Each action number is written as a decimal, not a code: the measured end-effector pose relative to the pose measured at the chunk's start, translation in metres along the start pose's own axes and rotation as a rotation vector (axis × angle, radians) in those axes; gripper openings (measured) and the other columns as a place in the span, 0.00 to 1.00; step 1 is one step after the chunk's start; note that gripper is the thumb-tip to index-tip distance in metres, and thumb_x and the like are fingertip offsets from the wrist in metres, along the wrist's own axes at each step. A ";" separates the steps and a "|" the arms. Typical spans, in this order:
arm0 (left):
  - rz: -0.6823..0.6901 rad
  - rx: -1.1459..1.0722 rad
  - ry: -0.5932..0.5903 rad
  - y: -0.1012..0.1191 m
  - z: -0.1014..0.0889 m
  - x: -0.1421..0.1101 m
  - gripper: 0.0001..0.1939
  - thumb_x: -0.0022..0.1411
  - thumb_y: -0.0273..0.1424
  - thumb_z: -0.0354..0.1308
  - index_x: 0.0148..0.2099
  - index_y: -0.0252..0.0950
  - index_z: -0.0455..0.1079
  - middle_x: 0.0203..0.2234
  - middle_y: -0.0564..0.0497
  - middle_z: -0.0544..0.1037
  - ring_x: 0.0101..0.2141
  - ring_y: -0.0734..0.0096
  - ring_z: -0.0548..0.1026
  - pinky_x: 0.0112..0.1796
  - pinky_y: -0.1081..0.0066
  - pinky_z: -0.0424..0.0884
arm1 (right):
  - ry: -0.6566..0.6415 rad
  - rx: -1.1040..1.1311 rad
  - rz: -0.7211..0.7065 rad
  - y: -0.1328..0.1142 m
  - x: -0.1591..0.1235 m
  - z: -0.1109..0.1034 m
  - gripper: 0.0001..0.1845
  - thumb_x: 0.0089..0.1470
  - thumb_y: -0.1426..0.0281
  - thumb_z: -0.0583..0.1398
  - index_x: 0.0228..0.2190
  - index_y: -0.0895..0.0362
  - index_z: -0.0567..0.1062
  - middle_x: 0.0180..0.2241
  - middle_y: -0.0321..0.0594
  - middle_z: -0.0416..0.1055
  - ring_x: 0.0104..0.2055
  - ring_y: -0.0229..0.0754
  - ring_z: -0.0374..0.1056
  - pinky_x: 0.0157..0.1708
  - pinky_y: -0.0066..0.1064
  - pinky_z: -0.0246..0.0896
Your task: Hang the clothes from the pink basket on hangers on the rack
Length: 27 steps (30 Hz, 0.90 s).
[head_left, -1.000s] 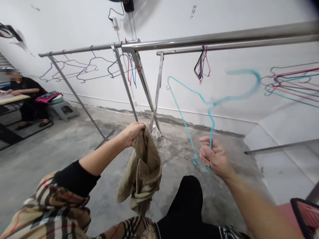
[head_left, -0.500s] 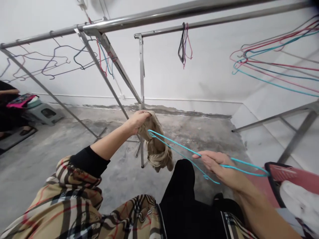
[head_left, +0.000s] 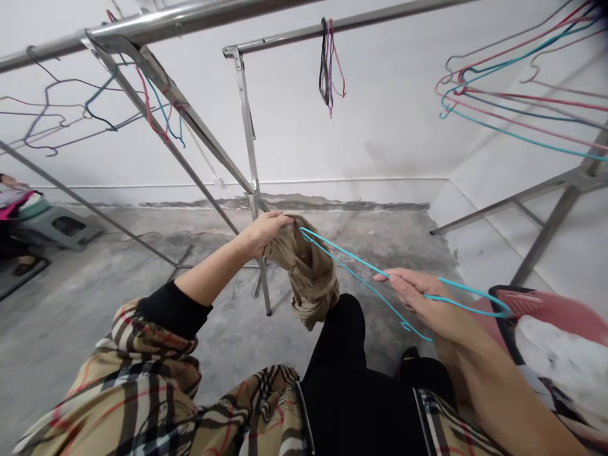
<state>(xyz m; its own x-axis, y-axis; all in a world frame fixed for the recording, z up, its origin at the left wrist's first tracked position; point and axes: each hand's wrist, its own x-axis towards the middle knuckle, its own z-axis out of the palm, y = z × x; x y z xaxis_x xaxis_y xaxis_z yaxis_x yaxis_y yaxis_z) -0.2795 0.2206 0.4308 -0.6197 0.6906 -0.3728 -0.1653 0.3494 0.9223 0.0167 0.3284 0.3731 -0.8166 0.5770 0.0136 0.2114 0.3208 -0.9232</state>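
Observation:
A bunched khaki garment (head_left: 313, 278) hangs from my left hand (head_left: 266, 234), whose fingers pinch its upper edge. My right hand (head_left: 418, 294) is closed around a light blue clothes hanger (head_left: 351, 254). One end of the hanger points left and lies at the opening of the garment; whether it is inside or just in front, I cannot tell. The hanger's other end sticks out past my right wrist. Below the hands, the garment's lower folds hang close to my knee in black trousers (head_left: 339, 329).
Metal drying racks (head_left: 190, 22) stand ahead, with dark and coloured hangers (head_left: 327, 66) on the bars. More hangers (head_left: 513, 95) fan out at the upper right. A pink basket (head_left: 560, 304) holding white cloth (head_left: 560, 354) stands at right. At far left, a person sits beside a grey stool (head_left: 61, 225).
The view has turned slightly to the right. Both hands stay on the garment and the hanger, and the garment's lower part has swung right, nearer my knee.

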 end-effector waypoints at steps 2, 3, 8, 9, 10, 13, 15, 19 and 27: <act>0.005 -0.005 -0.013 -0.001 0.005 0.000 0.03 0.53 0.28 0.59 0.33 0.36 0.70 0.19 0.53 0.74 0.20 0.72 0.73 0.26 0.71 0.72 | -0.045 0.089 0.031 0.000 -0.001 0.001 0.24 0.57 0.51 0.55 0.41 0.53 0.79 0.17 0.33 0.56 0.19 0.33 0.48 0.18 0.26 0.42; 0.010 -0.011 -0.025 -0.002 0.007 -0.001 0.03 0.53 0.28 0.58 0.33 0.36 0.69 0.19 0.53 0.74 0.20 0.72 0.73 0.26 0.71 0.72 | -0.056 0.121 0.044 0.001 0.000 0.004 0.23 0.57 0.50 0.55 0.41 0.53 0.79 0.17 0.32 0.55 0.19 0.33 0.47 0.18 0.26 0.41; 0.055 -0.013 -0.089 -0.005 0.018 -0.012 0.01 0.54 0.28 0.56 0.32 0.37 0.67 0.19 0.55 0.72 0.18 0.74 0.70 0.22 0.74 0.68 | -0.042 0.206 0.098 0.011 0.013 0.028 0.27 0.58 0.49 0.53 0.41 0.56 0.78 0.17 0.30 0.51 0.19 0.32 0.44 0.18 0.25 0.40; 0.061 -0.005 -0.087 -0.006 0.020 -0.014 0.01 0.54 0.28 0.57 0.31 0.37 0.66 0.19 0.56 0.71 0.18 0.75 0.70 0.22 0.75 0.67 | -0.042 0.212 0.102 0.013 0.016 0.032 0.27 0.58 0.49 0.52 0.40 0.57 0.77 0.17 0.30 0.50 0.18 0.31 0.44 0.18 0.25 0.39; 0.068 0.005 -0.088 -0.007 0.022 -0.017 0.02 0.54 0.28 0.57 0.31 0.37 0.66 0.19 0.56 0.71 0.18 0.76 0.69 0.22 0.75 0.67 | -0.046 0.217 0.103 0.015 0.018 0.035 0.27 0.58 0.49 0.52 0.40 0.58 0.77 0.17 0.30 0.49 0.18 0.31 0.43 0.17 0.25 0.38; 0.088 0.049 -0.136 -0.011 0.032 -0.028 0.03 0.55 0.30 0.58 0.33 0.37 0.66 0.20 0.56 0.71 0.20 0.77 0.69 0.23 0.77 0.65 | -0.054 0.238 0.104 0.020 0.024 0.044 0.26 0.58 0.50 0.53 0.39 0.59 0.77 0.17 0.29 0.48 0.18 0.30 0.42 0.16 0.24 0.37; 0.106 0.085 -0.216 -0.017 0.043 -0.036 0.04 0.56 0.31 0.58 0.33 0.37 0.67 0.22 0.56 0.72 0.22 0.77 0.70 0.25 0.77 0.66 | -0.037 0.284 0.095 0.020 0.029 0.051 0.25 0.58 0.50 0.53 0.38 0.58 0.76 0.17 0.29 0.49 0.18 0.30 0.42 0.16 0.24 0.37; 0.268 0.259 -0.459 -0.041 0.069 -0.054 0.05 0.59 0.33 0.55 0.35 0.36 0.68 0.26 0.53 0.74 0.28 0.74 0.72 0.32 0.76 0.68 | 0.024 0.428 0.061 0.020 0.042 0.071 0.24 0.55 0.49 0.55 0.34 0.57 0.76 0.16 0.30 0.52 0.19 0.31 0.45 0.16 0.24 0.42; 1.058 1.421 -0.290 -0.032 0.051 -0.059 0.14 0.63 0.44 0.55 0.40 0.38 0.72 0.36 0.46 0.78 0.36 0.62 0.75 0.36 0.67 0.69 | 0.221 0.469 -0.061 0.041 0.054 0.067 0.20 0.51 0.53 0.60 0.23 0.58 0.74 0.18 0.33 0.63 0.21 0.32 0.55 0.22 0.24 0.54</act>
<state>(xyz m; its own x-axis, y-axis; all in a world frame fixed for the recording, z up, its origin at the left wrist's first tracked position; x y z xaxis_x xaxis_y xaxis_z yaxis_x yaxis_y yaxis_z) -0.1984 0.2007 0.4184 0.1526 0.9823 0.1088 0.9872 -0.1566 0.0292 -0.0548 0.3229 0.3101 -0.6765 0.7287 0.1064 -0.1378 0.0167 -0.9903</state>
